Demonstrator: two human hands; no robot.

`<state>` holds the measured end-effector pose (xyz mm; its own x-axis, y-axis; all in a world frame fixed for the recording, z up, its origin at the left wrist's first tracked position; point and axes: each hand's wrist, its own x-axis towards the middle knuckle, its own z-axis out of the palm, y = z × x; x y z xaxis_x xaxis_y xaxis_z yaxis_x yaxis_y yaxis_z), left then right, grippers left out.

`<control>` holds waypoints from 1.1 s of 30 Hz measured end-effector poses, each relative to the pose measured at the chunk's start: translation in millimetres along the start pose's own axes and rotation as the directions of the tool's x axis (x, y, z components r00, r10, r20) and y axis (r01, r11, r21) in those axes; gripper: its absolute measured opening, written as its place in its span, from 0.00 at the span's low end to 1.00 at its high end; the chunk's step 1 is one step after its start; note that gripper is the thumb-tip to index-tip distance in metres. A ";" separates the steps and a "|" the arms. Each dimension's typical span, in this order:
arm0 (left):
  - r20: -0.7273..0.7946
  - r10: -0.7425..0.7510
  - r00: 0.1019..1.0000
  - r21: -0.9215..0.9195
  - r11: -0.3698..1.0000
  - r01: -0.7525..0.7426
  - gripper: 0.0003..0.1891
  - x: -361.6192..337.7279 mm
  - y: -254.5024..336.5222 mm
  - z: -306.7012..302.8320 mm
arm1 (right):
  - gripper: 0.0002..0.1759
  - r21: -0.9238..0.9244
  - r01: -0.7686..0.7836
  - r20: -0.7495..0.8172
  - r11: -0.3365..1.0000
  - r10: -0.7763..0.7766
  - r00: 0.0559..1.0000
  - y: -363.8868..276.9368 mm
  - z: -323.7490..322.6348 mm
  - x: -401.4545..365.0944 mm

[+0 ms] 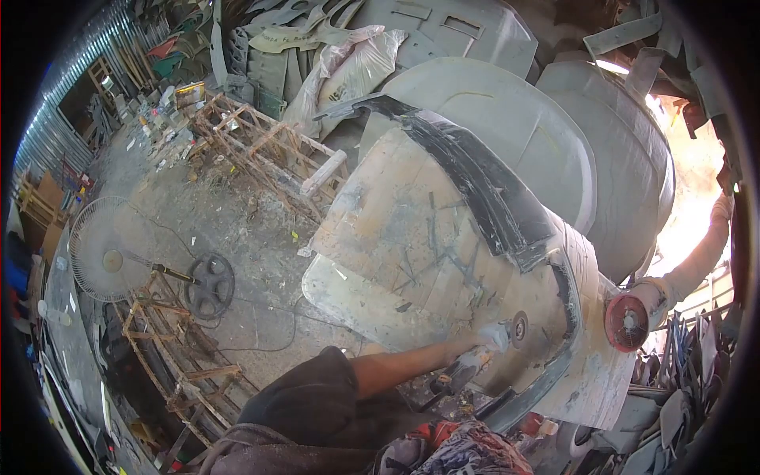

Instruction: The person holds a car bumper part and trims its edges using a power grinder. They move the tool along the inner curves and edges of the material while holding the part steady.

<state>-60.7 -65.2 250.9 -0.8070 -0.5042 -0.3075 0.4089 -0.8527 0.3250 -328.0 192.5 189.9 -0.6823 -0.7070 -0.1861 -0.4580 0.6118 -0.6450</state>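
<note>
My left hand [473, 346] reaches out on a bare arm from a dark sleeve at the bottom and grips a small angle grinder [507, 331]. The grinder's disc rests against a large, filler-smeared car bumper panel [412, 229] with a black strip [483, 182] along its upper edge. My right hand is not in view. At the right, another person's gloved hand [655, 294] in a pale long sleeve holds a red sanding disc [625, 321] against the same panel's end.
Grey car body panels [507, 119] are stacked behind the bumper. A wooden frame rack [261, 146] stands at the upper left, another [170, 348] at the lower left beside a floor fan [107, 249]. A cable crosses the dusty concrete floor [237, 229].
</note>
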 end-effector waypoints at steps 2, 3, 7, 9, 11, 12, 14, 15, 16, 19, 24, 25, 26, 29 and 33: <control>-0.017 0.008 1.000 0.013 1.000 -0.008 0.19 -2.7 0.8 2.1 | 0.71 -0.003 -0.003 0.001 1.000 0.003 1.000 -1.6 -0.9 0.0; -0.008 0.007 1.000 0.003 1.000 -0.007 0.18 -3.6 1.1 2.8 | 0.71 -0.004 -0.004 0.001 1.000 0.004 1.000 -2.7 -1.4 0.2; -0.009 -0.012 1.000 0.013 1.000 0.012 0.18 -7.5 3.1 6.8 | 0.71 -0.009 -0.011 0.004 1.000 0.011 1.000 -7.1 -2.5 0.2; 0.005 -0.026 1.000 0.000 1.000 0.026 0.18 -4.9 1.9 4.2 | 0.71 -0.013 -0.015 0.005 1.000 0.015 1.000 -8.3 -3.9 -0.7; 0.018 -0.038 0.999 -0.013 0.999 0.038 0.18 -3.9 1.4 3.7 | 0.71 -0.017 -0.017 0.008 1.000 0.017 1.000 -9.9 -4.7 -0.4; 0.007 -0.025 1.000 -0.001 1.000 0.025 0.18 -4.5 1.4 4.1 | 0.71 -0.017 -0.019 0.010 1.000 0.019 1.000 -10.6 -4.2 -0.8; -0.005 -0.015 1.000 0.011 1.000 0.015 0.18 -5.0 0.8 3.5 | 0.71 -0.020 -0.024 0.014 1.000 0.024 1.000 -8.9 -3.9 -1.9; -0.011 -0.030 0.999 -0.001 1.000 0.030 0.17 -4.6 0.7 2.5 | 0.71 -0.021 -0.025 0.013 0.999 0.025 1.000 -7.0 -3.6 -1.7; -0.016 -0.046 0.999 -0.013 0.999 0.046 0.16 -3.8 0.1 1.9 | 0.71 -0.051 -0.021 0.003 0.999 0.021 1.000 -5.1 -2.4 -0.9; -0.033 -0.051 0.998 -0.002 0.999 0.051 0.16 -14.0 7.7 11.7 | 0.70 -0.099 -0.002 -0.027 0.995 0.000 1.000 54.2 12.8 21.3; 0.006 -0.050 0.999 -0.043 0.998 0.050 0.17 1.2 -3.0 -9.4 | 0.64 -0.091 0.018 0.029 0.996 -0.016 0.999 20.7 3.5 10.1; 0.018 -0.055 0.998 -0.075 0.996 0.056 0.17 5.8 -8.6 -16.6 | 0.63 -0.086 0.010 0.043 0.996 -0.006 0.999 -1.0 -2.4 3.8; 0.059 0.014 0.998 -0.011 1.000 -0.013 0.17 16.3 -17.9 -38.6 | 0.62 -0.087 -0.010 0.047 0.996 0.014 0.999 -14.7 -10.7 -1.5; 0.420 0.031 0.907 -0.423 0.891 0.166 0.19 19.4 -32.9 -61.9 | 0.65 -0.414 -0.029 0.039 0.910 0.049 0.998 -5.4 -7.9 1.7; 0.111 -0.107 0.988 -0.271 0.953 0.134 0.16 1.4 -14.2 -30.9 | 0.51 -0.251 -0.048 -0.012 0.967 0.046 0.999 12.8 -2.0 6.3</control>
<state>-54.5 -58.1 218.2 -0.8884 -0.3915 -0.2397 0.3971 -0.9174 0.0265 -339.3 196.6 181.9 -0.7095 -0.6736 -0.2070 -0.5531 0.7143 -0.4287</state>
